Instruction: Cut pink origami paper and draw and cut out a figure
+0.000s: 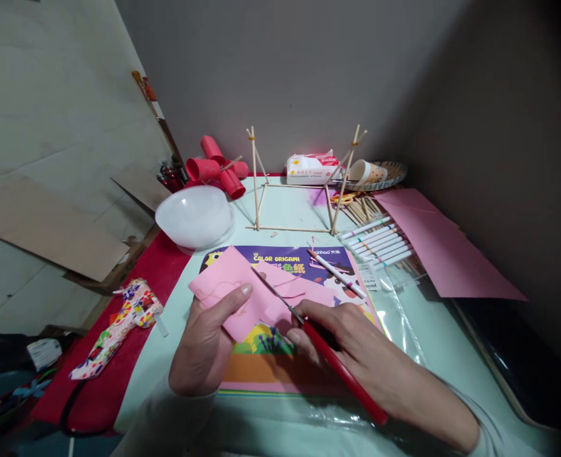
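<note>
My left hand is closed on a folded pink sheet of paper, thumb on top. Faint curved pencil lines show on the paper. In my right hand is a pair of scissors with red handles. Their blades point up and left, close to the right edge of the sheet. Another pink paper piece lies beneath, on the color origami pack. A white marker-like pen with a brown tip rests across the pack's upper right.
Behind the pack stands a frame of wooden sticks. A translucent bowl and red paper tubes are at the left. To the right lie several white pens and a large pink sheet. A patterned cloth-like object lies far left.
</note>
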A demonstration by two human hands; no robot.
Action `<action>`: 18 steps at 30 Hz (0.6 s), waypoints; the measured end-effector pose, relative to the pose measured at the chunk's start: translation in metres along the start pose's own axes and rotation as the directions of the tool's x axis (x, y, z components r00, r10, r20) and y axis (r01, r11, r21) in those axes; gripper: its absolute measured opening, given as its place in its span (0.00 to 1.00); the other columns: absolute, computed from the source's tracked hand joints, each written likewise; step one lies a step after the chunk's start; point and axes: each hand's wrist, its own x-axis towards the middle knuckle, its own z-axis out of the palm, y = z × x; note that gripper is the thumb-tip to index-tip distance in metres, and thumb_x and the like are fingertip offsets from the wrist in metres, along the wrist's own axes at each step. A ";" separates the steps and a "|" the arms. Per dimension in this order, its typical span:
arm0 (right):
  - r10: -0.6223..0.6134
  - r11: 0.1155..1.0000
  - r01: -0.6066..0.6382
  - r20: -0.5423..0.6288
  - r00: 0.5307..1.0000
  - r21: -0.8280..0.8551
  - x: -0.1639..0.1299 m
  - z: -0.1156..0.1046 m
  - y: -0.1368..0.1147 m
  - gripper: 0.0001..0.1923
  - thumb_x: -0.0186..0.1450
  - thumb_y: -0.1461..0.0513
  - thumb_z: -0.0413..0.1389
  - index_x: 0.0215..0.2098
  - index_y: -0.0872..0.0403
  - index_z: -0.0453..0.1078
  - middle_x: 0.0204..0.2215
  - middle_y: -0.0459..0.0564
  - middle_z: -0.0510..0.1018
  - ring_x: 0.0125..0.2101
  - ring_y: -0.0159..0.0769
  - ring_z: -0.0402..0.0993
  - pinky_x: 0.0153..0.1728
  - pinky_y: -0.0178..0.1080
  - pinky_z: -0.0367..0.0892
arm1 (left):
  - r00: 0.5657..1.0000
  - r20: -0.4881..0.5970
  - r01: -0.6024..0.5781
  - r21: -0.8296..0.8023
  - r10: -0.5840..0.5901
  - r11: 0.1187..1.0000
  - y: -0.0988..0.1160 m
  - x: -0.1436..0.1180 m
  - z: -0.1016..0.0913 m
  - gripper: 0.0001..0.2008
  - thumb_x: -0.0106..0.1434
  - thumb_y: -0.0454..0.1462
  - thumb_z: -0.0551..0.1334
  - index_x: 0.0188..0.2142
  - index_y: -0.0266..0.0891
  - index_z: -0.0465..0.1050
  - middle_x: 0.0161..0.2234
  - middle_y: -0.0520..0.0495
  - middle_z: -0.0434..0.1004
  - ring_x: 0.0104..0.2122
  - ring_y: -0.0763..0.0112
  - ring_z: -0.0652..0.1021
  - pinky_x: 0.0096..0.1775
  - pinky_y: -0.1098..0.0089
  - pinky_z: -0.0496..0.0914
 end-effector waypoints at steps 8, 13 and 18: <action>0.036 0.998 -0.036 -0.005 0.999 -0.042 -0.001 -0.003 -0.002 0.19 0.71 0.47 0.53 0.33 0.52 0.63 0.26 0.42 0.71 0.27 0.32 0.64 0.30 0.36 0.57 | 0.998 0.057 0.038 0.021 -0.039 0.999 -0.001 -0.001 0.001 0.33 0.55 0.34 0.72 0.61 0.40 0.68 0.49 0.42 0.81 0.49 0.54 0.80 0.51 0.59 0.74; 0.037 0.999 -0.037 -0.005 0.999 -0.031 -0.003 -0.004 -0.003 0.19 0.71 0.46 0.51 0.33 0.52 0.64 0.27 0.44 0.73 0.27 0.33 0.66 0.29 0.36 0.59 | 0.992 0.106 0.070 0.031 -0.073 0.997 -0.004 -0.001 0.000 0.29 0.58 0.33 0.70 0.59 0.39 0.70 0.49 0.42 0.81 0.52 0.54 0.78 0.54 0.59 0.73; 0.029 0.998 -0.030 -0.026 0.999 -0.056 -0.002 -0.003 -0.002 0.19 0.72 0.46 0.50 0.33 0.52 0.64 0.26 0.44 0.73 0.27 0.33 0.66 0.29 0.36 0.57 | 0.993 0.100 0.058 0.046 -0.063 0.997 -0.004 0.000 0.000 0.28 0.58 0.34 0.70 0.58 0.38 0.71 0.49 0.41 0.81 0.52 0.52 0.78 0.53 0.57 0.73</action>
